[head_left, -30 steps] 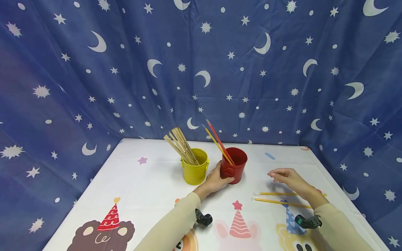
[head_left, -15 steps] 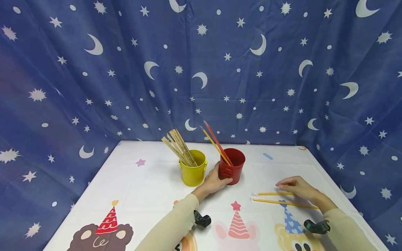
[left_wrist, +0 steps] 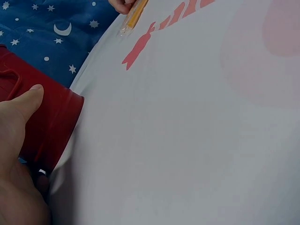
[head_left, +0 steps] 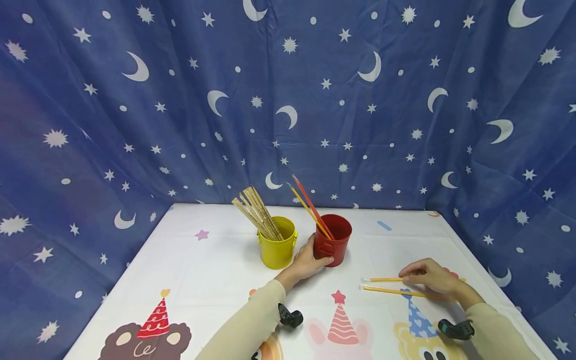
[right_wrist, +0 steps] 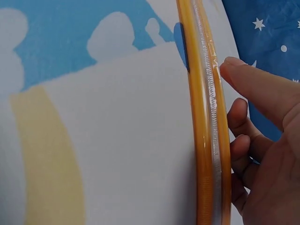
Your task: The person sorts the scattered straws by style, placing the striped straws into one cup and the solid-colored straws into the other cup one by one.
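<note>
A small red bucket [head_left: 332,245] stands upright, with a red straw [head_left: 309,199] and a yellow straw [head_left: 310,210] leaning out in clear wrappers. My left hand [head_left: 307,257] grips its left side, thumb across the front; in the left wrist view the thumb lies on the red wall [left_wrist: 56,112]. Two yellow straws in clear wrappers lie on the table, a far one [head_left: 382,279] and a near one [head_left: 396,291]. Over the far straw is my right hand [head_left: 429,276], fingertips at it. In the right wrist view, the fingers are loosely bent beside the straws [right_wrist: 202,140], with no clear grip.
Left of the red bucket stands a yellow bucket [head_left: 276,252] holding several thin sticks [head_left: 257,212] in brown paper sleeves. The white tablecloth [head_left: 216,280] carries printed animals and party hats. A blue star-and-moon curtain [head_left: 315,100] hangs behind the table and along both sides.
My right hand has moved slightly right and lowered from above the table to the far yellow straw. The left hand keeps its hold on the red bucket.
</note>
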The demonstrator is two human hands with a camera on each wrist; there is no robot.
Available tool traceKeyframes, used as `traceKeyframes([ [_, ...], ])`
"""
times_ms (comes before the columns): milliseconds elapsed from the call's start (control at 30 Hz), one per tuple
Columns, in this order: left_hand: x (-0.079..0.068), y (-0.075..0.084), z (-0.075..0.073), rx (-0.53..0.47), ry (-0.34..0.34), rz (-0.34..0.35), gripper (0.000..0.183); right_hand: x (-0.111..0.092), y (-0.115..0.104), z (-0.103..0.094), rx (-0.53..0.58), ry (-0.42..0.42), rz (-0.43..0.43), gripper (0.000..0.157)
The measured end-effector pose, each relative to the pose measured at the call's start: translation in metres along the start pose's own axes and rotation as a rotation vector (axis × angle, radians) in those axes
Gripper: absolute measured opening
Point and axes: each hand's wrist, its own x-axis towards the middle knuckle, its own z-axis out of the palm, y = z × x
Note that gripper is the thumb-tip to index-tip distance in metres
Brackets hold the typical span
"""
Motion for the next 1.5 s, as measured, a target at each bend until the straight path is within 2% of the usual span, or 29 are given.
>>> traceKeyframes([
  [167,0.003,-0.001,0.002,0.017,-0.006,-0.004,0.084,-0.001,-0.002,-0.001,-0.019,0.011,0.06,0.024],
  [367,0.008,-0.006,0.003,0.032,0.003,-0.023,0.085,0.002,-0.008,0.002,-0.046,0.047,0.065,0.018],
  [600,0.004,-0.004,0.001,0.013,-0.004,-0.023,0.086,0.004,-0.006,0.005,-0.052,0.058,0.107,0.016],
  [833,0.002,-0.002,0.002,0.034,0.002,-0.018,0.085,0.004,-0.004,0.002,-0.07,0.054,0.083,0.015],
  [1100,0.001,0.0,0.0,0.014,0.003,-0.012,0.086,0.008,-0.014,-0.005,-0.108,0.135,0.202,0.019],
  [1267,0.001,0.002,-0.001,0.008,0.002,-0.004,0.085,0.012,-0.021,-0.008,-0.079,0.192,0.25,0.027],
  [1500,0.0,0.001,-0.001,-0.005,-0.004,-0.002,0.084,0.015,-0.035,-0.011,-0.011,0.227,0.183,0.035],
])
